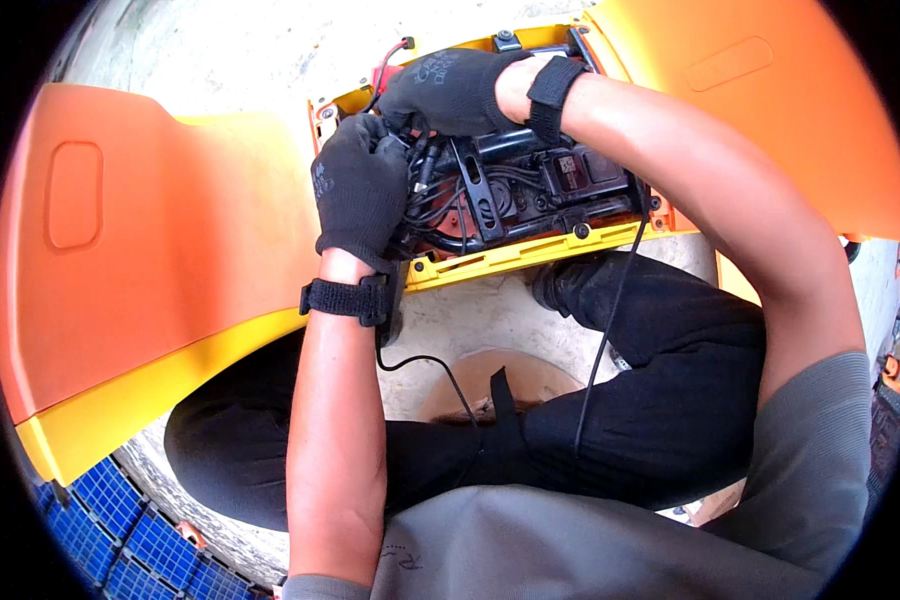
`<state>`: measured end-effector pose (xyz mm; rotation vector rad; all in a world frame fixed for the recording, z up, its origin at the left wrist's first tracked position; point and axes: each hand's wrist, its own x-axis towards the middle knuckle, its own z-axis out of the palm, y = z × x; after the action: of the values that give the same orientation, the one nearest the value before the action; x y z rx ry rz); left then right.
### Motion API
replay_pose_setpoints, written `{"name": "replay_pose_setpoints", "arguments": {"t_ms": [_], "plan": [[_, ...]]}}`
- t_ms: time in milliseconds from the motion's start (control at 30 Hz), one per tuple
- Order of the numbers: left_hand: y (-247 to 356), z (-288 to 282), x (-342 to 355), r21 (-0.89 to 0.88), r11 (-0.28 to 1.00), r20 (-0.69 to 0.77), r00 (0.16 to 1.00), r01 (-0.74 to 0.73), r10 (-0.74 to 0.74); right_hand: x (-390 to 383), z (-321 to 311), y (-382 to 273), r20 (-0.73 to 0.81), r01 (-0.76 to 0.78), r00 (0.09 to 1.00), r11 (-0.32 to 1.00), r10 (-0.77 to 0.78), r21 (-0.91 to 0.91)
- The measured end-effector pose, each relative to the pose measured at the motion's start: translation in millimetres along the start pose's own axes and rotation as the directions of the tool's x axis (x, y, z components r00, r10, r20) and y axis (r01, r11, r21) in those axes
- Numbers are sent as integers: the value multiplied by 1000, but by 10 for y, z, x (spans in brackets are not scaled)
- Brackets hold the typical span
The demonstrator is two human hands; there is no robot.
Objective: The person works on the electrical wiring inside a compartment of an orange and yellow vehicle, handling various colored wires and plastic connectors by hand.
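Both of my hands wear black work gloves and meet at the upper left of an open compartment [510,258] with a yellow rim. My left hand [360,190] is closed, its fingertips pinched at the top end of a bundle of black cables [440,205]. Coming in from the right, my right hand [450,92] bends over the same spot, its fingers curled against the left fingertips on the cables. The exact piece between the fingers is mostly hidden. Beside the right hand, a thin lead [378,88] runs up to a small dark connector [407,43].
Inside the compartment sit a black slotted bracket [478,190] and a black boxed module [585,173]. Large orange panels spread left [160,250] and right [770,90]. Thin black cords [610,335] hang across my lap. Blue plastic grating [120,520] lies at the lower left.
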<state>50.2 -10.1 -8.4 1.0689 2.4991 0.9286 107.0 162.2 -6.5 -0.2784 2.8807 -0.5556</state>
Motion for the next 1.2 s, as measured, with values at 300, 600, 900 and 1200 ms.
{"name": "replay_pose_setpoints", "arguments": {"t_ms": [300,600,900,1200], "plan": [[14,13,25,-65,996,21,998,66,-65,12,4,205,24,-57,998,937,52,344],[37,32,25,-87,996,19,999,34,-32,55,79,374,-66,-8,997,957,28,290],[51,38,34,-90,996,46,999,19,-15,-43,-64,402,149,-137,987,762,53,633],[66,42,31,-178,975,128,986,131,-109,-159,-333,492,215,-135,975,611,-59,780]]}}
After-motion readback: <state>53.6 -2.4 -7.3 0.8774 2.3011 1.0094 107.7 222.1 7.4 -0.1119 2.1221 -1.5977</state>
